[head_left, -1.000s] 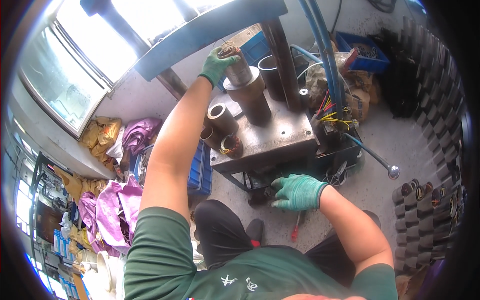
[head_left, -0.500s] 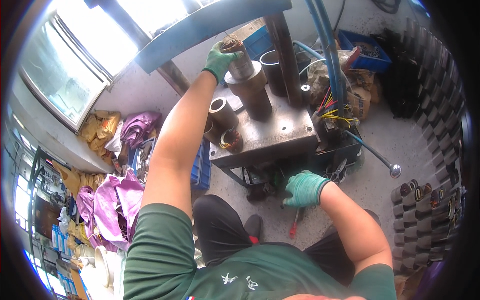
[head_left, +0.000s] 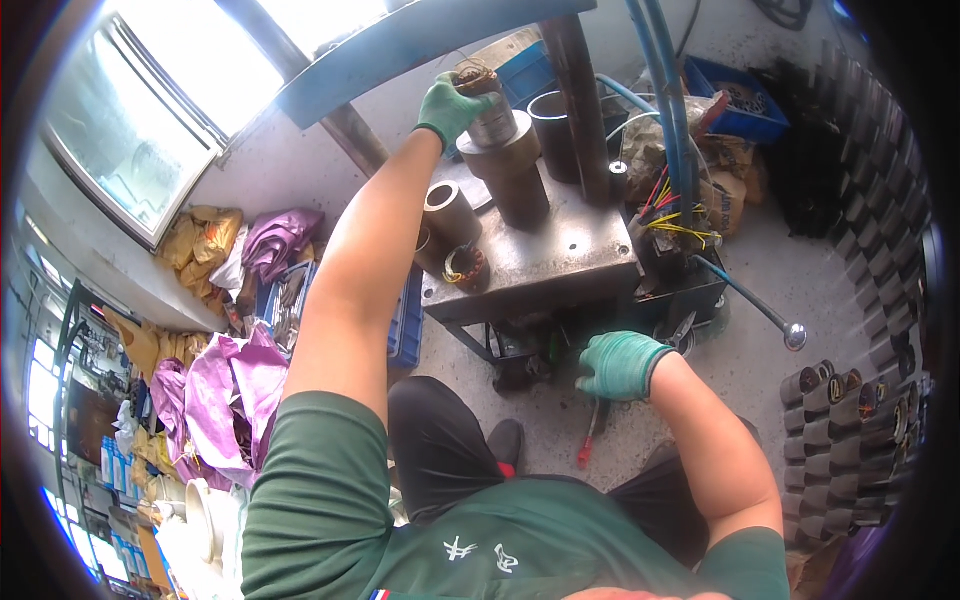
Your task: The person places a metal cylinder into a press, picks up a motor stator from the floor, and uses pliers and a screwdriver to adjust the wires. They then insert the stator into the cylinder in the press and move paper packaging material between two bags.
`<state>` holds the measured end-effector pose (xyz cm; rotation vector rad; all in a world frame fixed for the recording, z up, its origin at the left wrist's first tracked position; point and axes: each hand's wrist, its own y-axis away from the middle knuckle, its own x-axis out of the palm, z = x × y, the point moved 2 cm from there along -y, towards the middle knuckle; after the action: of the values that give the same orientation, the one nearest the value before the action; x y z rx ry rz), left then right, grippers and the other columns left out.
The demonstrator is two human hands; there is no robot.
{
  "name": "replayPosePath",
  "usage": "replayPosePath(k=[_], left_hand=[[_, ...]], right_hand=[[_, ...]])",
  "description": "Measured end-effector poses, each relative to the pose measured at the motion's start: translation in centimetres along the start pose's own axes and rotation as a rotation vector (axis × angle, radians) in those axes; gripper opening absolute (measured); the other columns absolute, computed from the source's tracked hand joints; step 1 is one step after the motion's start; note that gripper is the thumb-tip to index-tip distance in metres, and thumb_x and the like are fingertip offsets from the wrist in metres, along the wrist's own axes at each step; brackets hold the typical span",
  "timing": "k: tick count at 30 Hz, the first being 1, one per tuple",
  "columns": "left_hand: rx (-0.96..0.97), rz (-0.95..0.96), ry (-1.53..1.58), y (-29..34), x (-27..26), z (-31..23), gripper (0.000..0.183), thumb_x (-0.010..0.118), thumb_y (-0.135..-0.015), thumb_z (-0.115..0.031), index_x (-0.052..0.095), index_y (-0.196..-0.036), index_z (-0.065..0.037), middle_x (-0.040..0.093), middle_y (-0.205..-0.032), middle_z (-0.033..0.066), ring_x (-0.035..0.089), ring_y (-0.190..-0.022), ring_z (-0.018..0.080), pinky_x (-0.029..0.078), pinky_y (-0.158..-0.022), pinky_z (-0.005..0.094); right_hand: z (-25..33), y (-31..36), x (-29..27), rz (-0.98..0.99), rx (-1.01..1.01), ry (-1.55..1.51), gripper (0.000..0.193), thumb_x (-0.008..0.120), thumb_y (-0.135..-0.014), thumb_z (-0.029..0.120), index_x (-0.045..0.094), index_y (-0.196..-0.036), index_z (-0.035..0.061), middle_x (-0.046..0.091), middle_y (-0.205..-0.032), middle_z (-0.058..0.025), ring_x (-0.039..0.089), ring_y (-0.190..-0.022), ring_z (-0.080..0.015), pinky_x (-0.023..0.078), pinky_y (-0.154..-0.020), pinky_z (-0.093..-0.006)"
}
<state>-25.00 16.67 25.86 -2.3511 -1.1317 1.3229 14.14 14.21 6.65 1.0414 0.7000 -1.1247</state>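
Note:
In a green glove, my left hand [head_left: 450,108] grips the upper part of a silvery metal cylinder [head_left: 493,126]. Copper windings and loose wires stick out of the cylinder's top. It stands upright on a wide metal collar [head_left: 500,158], which rests on a dark tube [head_left: 520,205] on the steel press table [head_left: 540,258]. My right hand [head_left: 625,367], gloved too, hovers low in front of the table with its fingers loosely apart and nothing visible in them. Just below it, a red-tipped rod [head_left: 586,448] appears near the floor.
Beside the tube stand a grey sleeve [head_left: 452,212], a small wound coil [head_left: 466,268] and a larger dark tube [head_left: 553,138]. A blue press beam [head_left: 420,50] crosses above. At right, a ball-ended lever [head_left: 760,308] juts out. Stacked dark cylinders [head_left: 835,440] line the right side.
The whole view has shifted slightly. My left hand keeps its grip on the cylinder, which stays on the collar. My right hand has moved a little up and to the right.

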Motion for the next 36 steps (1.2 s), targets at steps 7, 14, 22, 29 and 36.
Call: replayPosePath(k=[7,14,22,29,36], left_hand=[[-0.002,-0.024,-0.151,0.7,0.0,-1.0,0.072,0.089,-0.080,-0.032,0.061,-0.137,0.003,0.076,-0.117,0.0167,0.074,-0.105,0.0208,0.059,-0.094,0.0319],[-0.058,-0.026,0.272,0.2,1.1,1.2,0.082,0.090,-0.081,-0.026,0.052,-0.141,0.014,0.070,-0.129,0.0190,0.072,-0.107,0.0207,0.060,-0.091,0.0294],[-0.071,-0.103,0.050,-0.6,1.2,3.0,0.057,0.088,-0.081,-0.034,0.070,-0.123,0.000,0.079,-0.114,0.0151,0.076,-0.104,0.0227,0.059,-0.096,0.0331],[-0.039,-0.112,-0.111,-0.3,1.9,2.0,0.050,0.082,-0.086,-0.034,0.071,-0.122,-0.002,0.080,-0.111,0.0114,0.076,-0.104,0.0188,0.059,-0.095,0.0305],[-0.035,-0.164,0.067,1.9,-1.6,6.5,0.083,0.083,-0.089,-0.044,0.051,-0.148,0.005,0.070,-0.132,0.0172,0.070,-0.117,0.0198,0.056,-0.102,0.0331]], right_hand=[[-1.5,-0.2,0.0,-0.054,0.025,-0.018,0.048,0.063,-0.096,0.044,0.077,-0.107,0.0001,0.074,-0.108,-0.0253,0.070,-0.107,-0.0429,0.054,-0.100,-0.0495],[-2.1,0.2,-0.1,-0.019,0.069,0.020,0.049,0.061,-0.098,0.045,0.077,-0.113,0.0010,0.074,-0.112,-0.0251,0.070,-0.110,-0.0427,0.054,-0.100,-0.0502],[-1.7,0.4,0.0,0.019,0.099,-0.014,0.049,0.062,-0.097,0.044,0.076,-0.119,0.0018,0.075,-0.114,-0.0244,0.069,-0.111,-0.0425,0.054,-0.101,-0.0490],[-2.8,1.3,0.8,-0.012,0.117,0.021,0.050,0.062,-0.096,0.045,0.076,-0.118,0.0021,0.075,-0.112,-0.0238,0.070,-0.110,-0.0418,0.055,-0.100,-0.0493],[-2.4,0.8,0.5,-0.162,0.013,0.100,0.044,0.065,-0.094,0.039,0.077,-0.118,0.0041,0.074,-0.113,-0.0203,0.070,-0.111,-0.0392,0.054,-0.099,-0.0475]])
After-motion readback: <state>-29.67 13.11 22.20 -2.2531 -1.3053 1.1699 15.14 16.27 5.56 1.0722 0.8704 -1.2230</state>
